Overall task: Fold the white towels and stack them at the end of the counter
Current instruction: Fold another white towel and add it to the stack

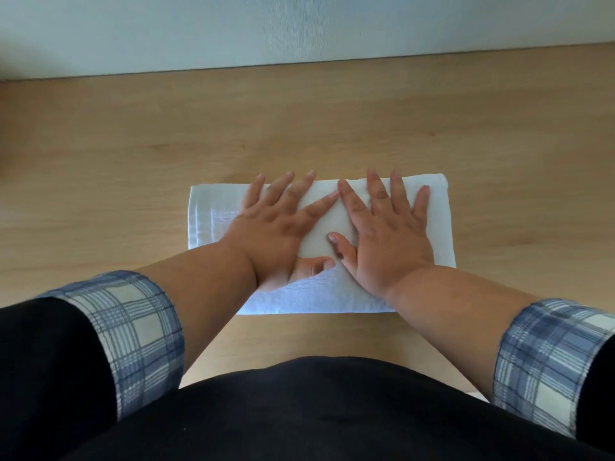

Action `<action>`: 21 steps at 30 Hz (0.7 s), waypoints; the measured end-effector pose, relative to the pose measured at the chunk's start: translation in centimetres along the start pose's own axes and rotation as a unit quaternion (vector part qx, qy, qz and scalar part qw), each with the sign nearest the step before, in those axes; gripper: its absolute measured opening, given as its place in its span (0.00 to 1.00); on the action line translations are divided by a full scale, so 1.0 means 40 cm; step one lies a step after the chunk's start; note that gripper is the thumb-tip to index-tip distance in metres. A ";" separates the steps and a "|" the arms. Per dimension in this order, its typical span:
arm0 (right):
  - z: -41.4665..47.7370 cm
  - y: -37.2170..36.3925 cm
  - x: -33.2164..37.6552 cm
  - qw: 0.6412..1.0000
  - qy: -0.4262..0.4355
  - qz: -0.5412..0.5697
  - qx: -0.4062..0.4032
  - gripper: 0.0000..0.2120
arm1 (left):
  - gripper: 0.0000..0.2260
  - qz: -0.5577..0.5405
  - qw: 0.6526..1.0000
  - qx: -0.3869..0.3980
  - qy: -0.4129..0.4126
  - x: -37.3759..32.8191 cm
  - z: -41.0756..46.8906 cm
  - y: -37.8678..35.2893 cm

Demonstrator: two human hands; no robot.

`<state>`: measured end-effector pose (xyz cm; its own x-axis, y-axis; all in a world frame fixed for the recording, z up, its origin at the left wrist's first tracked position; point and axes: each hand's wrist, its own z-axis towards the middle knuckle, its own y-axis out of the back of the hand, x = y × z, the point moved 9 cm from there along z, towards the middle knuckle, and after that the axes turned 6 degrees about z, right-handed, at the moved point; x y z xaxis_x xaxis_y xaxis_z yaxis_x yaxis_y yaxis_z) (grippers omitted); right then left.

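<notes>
towel (pixel 432 207): folded, flat on wooden counter (pixel 133 144), near front edge | left hand (pixel 276 224), right hand (pixel 386 234): fingers spread flat, pressing towel, index tips touching | plaid cuffs (pixel 139 334) | pale wall (pixel 299 28) behind

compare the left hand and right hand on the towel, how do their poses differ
The left hand slants its fingers toward the right hand, whose fingers point more straight ahead. The left hand's thumb points sideways; the right hand's thumb points forward and inward. More bare white towel shows beyond the left hand than beyond the right hand. Both lie flat on it, fingers spread.
</notes>
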<state>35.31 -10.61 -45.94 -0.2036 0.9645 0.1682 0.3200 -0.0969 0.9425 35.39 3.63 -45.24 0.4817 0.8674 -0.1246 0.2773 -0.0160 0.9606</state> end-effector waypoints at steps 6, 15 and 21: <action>0.003 0.001 -0.004 1.000 0.000 0.004 -0.002 0.35 | 0.39 -0.002 1.000 0.002 -0.003 -0.001 0.004 0.002; 0.002 0.006 -0.003 1.000 -0.009 0.001 0.008 0.36 | 0.39 -0.002 1.000 0.022 0.012 0.006 0.002 0.007; 0.002 0.005 -0.004 1.000 -0.014 -0.012 0.007 0.36 | 0.33 0.003 0.987 0.008 0.158 0.043 -0.142 -0.010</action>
<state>35.47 -10.77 -45.82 -0.1853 0.9730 0.1377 0.3288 -0.0707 0.9417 31.39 7.96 -44.43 0.1998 0.9793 -0.0328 0.2900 -0.0271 0.9566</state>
